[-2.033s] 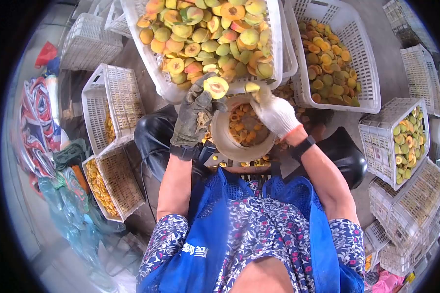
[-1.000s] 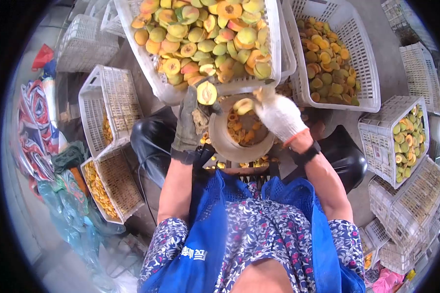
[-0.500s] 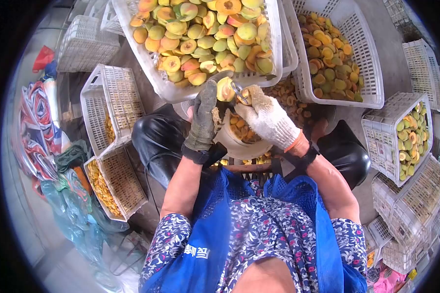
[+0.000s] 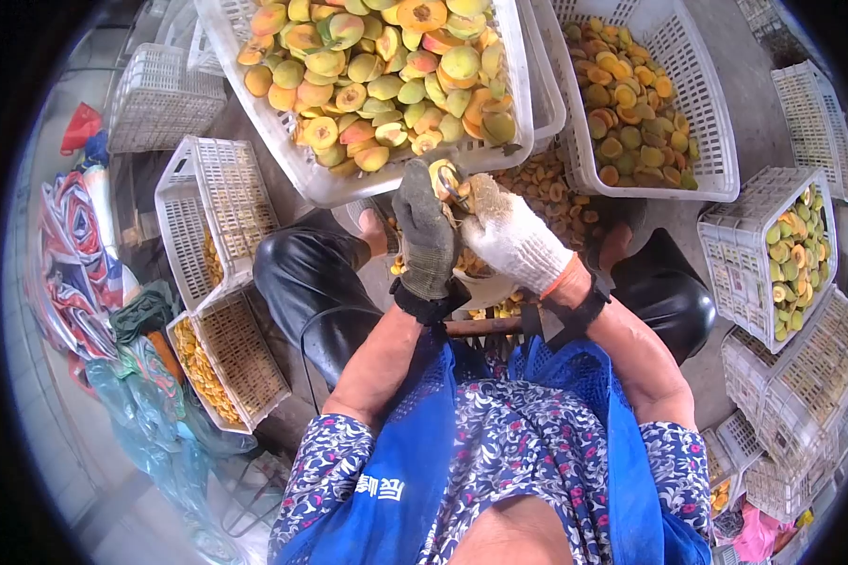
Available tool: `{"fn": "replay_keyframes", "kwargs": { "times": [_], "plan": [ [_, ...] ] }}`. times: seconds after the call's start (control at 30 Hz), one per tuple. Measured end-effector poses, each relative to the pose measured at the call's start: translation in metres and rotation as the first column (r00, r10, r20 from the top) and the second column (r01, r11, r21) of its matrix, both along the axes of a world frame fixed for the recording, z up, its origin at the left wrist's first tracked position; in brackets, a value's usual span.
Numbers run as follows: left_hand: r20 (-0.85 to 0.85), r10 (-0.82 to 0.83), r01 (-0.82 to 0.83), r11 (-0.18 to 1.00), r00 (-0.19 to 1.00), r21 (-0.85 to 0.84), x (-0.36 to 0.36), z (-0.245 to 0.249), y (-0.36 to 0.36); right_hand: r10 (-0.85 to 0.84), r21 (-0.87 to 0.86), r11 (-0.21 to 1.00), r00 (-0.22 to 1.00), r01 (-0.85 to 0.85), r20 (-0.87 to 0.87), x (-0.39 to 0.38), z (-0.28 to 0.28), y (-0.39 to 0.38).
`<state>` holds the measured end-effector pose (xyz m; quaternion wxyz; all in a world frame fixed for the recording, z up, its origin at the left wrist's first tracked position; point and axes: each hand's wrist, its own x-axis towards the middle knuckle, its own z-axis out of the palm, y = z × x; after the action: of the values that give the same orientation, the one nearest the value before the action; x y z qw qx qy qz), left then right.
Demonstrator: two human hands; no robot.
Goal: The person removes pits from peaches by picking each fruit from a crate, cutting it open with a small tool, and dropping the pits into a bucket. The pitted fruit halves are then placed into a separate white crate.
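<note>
My left hand (image 4: 426, 231), in a dirty grey-green glove, is closed around a halved peach (image 4: 442, 175) with its cut orange face up. My right hand (image 4: 518, 235), in a white knit glove with a stained thumb and fingers, grips a small pitting tool (image 4: 457, 190) with a curved metal end. That metal end touches the peach's cut face; the handle is hidden in my glove. Both hands meet over a pale bucket (image 4: 485, 290), mostly covered by them. Just beyond is a large white crate (image 4: 325, 191) heaped with yellow-green peach halves.
A second white crate (image 4: 716, 141) of darker halves stands at the right. Further right, a tilted crate (image 4: 725, 254) holds more halves. Crates with orange pieces (image 4: 203, 372) lie on the left, near crumpled plastic sheeting (image 4: 137, 405). Fruit pieces (image 4: 551, 193) lie beyond my right hand.
My left hand has moved right and slightly down, bringing the peach half close against my right hand. The tool's metal end now rests on the cut face. More of the bucket is covered.
</note>
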<state>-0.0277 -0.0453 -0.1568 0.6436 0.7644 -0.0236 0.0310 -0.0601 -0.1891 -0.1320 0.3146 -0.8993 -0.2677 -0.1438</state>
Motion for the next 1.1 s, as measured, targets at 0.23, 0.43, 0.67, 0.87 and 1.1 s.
{"fn": "replay_keyframes", "kwargs": {
  "times": [0.23, 0.43, 0.67, 0.87, 1.1],
  "plan": [
    [0.029, -0.23, 0.216, 0.946, 0.973, 0.242, 0.016, -0.004, 0.022, 0.178, 0.265, 0.962, 0.897, -0.071, -0.405, 0.007, 0.022, -0.014],
    [-0.424, -0.184, -0.17, 0.723, 0.887, -0.669, 0.006, 0.052, -0.008, 0.077, 0.149, 0.987, 0.991, -0.06, -0.114, -0.004, -0.01, 0.003],
    [-0.343, -0.219, -0.115, 0.671, 0.913, -0.732, 0.01, 0.029, -0.001, 0.106, 0.138, 0.987, 0.974, -0.079, -0.202, -0.004, -0.017, 0.002],
    [-0.241, -0.358, 0.026, 0.603, 0.902, -0.797, 0.013, 0.027, -0.001, 0.217, -0.027, 0.973, 0.955, -0.227, -0.201, -0.011, -0.001, -0.003],
    [-0.174, -0.522, 0.131, 0.495, 0.835, -0.859, 0.009, 0.033, 0.003, 0.434, 0.599, 0.8, 0.665, 0.026, -0.608, -0.015, 0.016, 0.005]
  ]
}}
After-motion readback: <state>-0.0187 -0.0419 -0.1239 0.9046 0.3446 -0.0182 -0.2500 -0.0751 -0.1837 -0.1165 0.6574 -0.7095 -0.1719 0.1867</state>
